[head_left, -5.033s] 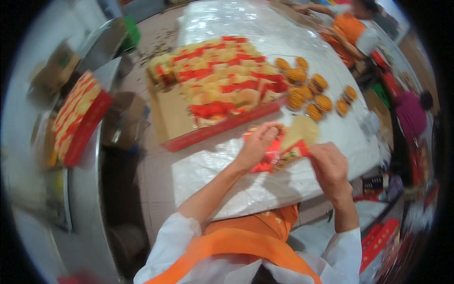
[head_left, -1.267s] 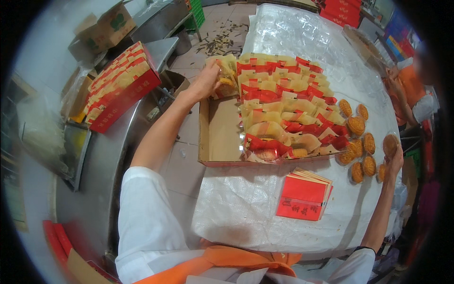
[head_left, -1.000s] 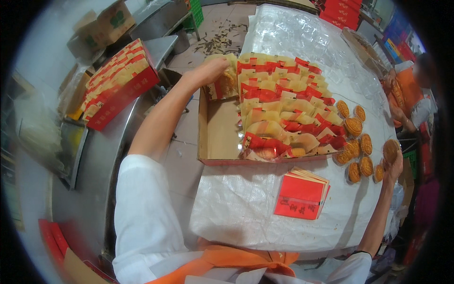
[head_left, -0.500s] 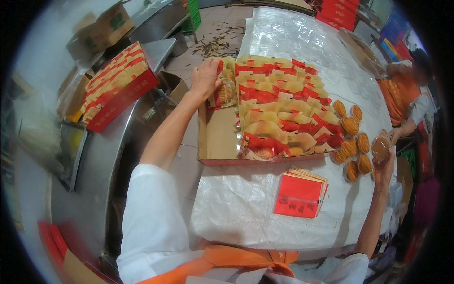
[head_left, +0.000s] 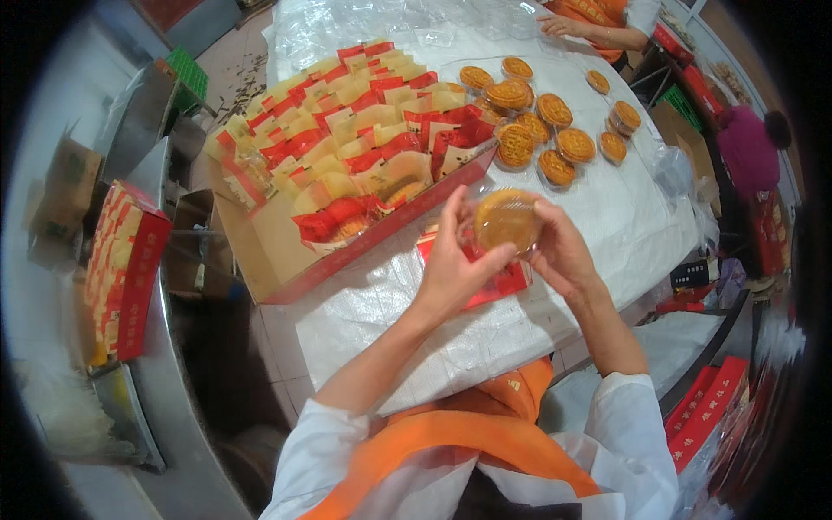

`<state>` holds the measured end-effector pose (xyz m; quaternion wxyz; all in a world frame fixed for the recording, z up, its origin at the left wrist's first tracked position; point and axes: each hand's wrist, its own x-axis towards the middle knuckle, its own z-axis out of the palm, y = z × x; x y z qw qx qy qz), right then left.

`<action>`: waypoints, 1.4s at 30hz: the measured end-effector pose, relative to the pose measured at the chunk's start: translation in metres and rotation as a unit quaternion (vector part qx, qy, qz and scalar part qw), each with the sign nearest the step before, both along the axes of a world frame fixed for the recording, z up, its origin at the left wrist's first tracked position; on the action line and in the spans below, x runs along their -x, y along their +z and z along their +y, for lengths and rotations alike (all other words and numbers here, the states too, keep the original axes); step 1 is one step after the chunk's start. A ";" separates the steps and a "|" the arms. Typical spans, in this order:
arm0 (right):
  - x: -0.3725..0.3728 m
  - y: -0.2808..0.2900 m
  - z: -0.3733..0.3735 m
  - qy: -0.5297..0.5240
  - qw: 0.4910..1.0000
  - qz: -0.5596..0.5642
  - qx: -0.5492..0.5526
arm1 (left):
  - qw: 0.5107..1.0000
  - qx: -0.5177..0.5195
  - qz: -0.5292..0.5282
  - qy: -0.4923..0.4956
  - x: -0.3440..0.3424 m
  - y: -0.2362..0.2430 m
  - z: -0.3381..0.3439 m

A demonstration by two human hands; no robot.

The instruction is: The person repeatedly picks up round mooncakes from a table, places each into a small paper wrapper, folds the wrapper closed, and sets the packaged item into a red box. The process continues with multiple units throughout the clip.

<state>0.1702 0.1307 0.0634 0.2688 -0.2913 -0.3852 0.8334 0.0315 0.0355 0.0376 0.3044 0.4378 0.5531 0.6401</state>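
Observation:
Both my hands hold one round golden cake in a clear plastic shell above the table. My left hand grips its left side, and my right hand cups its right side. Under them lies a stack of flat red packets on the white woven sheet. Several more round cakes lie on the sheet to the upper right. A shallow cardboard tray to the upper left holds rows of red-and-yellow wrapped packs.
Another person's hand rests at the far end of the table. A red box of yellow packs stands on a steel counter at left. Cardboard boxes sit between counter and table. Red cartons are stacked at lower right.
My left hand left the far corner of the tray and came back to the middle. My right hand lifted a cake from the pile at right; now both hands hold it over the red packets.

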 end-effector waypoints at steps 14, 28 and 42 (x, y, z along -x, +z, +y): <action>-0.085 -0.058 -0.011 -0.113 0.985 -0.083 -0.098 | 0.987 0.090 -0.123 -0.057 -0.037 -0.047 0.009; -0.113 -0.085 0.011 -0.192 0.980 -0.030 -0.033 | 0.839 0.021 0.544 0.008 -0.024 -0.098 0.003; -0.062 -0.088 0.007 -0.106 0.979 -0.164 -0.062 | 0.905 -0.022 0.424 0.030 -0.021 -0.092 -0.011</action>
